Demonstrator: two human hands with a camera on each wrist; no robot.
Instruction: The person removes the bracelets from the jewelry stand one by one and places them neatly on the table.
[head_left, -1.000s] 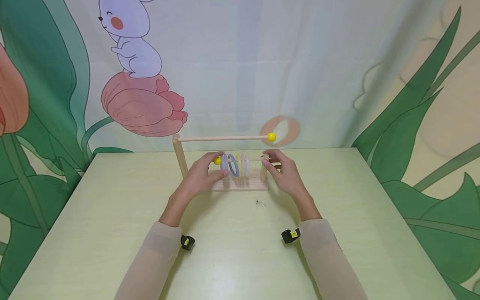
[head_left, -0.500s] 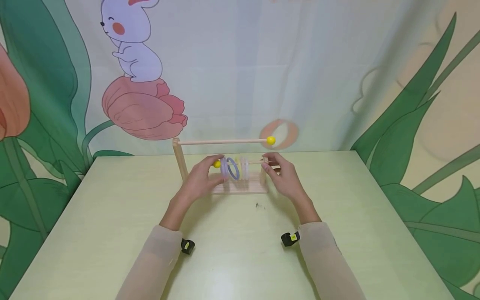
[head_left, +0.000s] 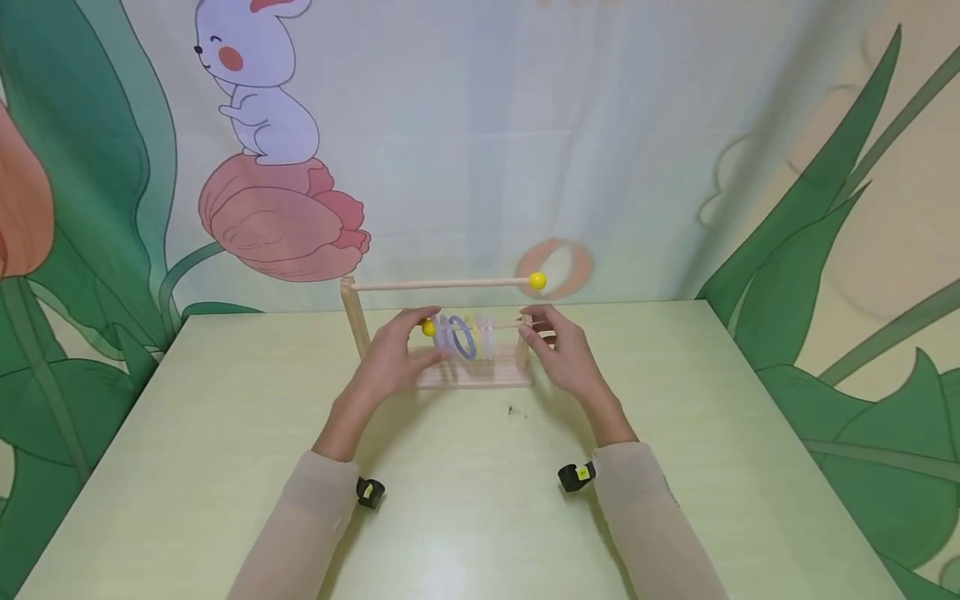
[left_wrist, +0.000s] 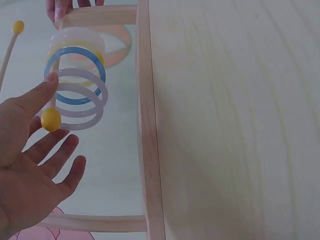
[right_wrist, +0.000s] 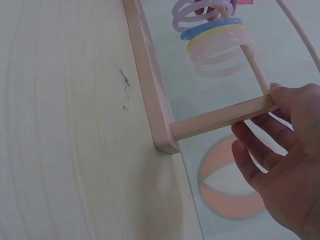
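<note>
A wooden stand (head_left: 476, 380) has a low dowel carrying several plastic rings, with a yellow ball (left_wrist: 51, 119) at its left tip. My left hand (head_left: 388, 354) is at that tip, thumb and fingers pinching a lilac ring (left_wrist: 105, 92) beside the ball. Further along the dowel hang a blue ring (left_wrist: 75, 50), a yellow ring (right_wrist: 192, 45) and pale translucent rings (right_wrist: 215, 74). On the other side, my right hand (head_left: 561, 346) grips the top of the short wooden post (right_wrist: 220, 117), thumb on the near face and fingers behind it.
Above the rings, a longer dowel (head_left: 442, 284) runs from the tall left post (head_left: 354, 317) to another yellow ball (head_left: 537, 281). Dark marks (head_left: 514, 410) show on the pale table (head_left: 465, 517). A printed curtain (head_left: 420, 150) hangs close behind.
My left hand has drawn lilac rings slightly left along the low dowel towards the ball, and they are more spread out. The right hand keeps its grip on the post.
</note>
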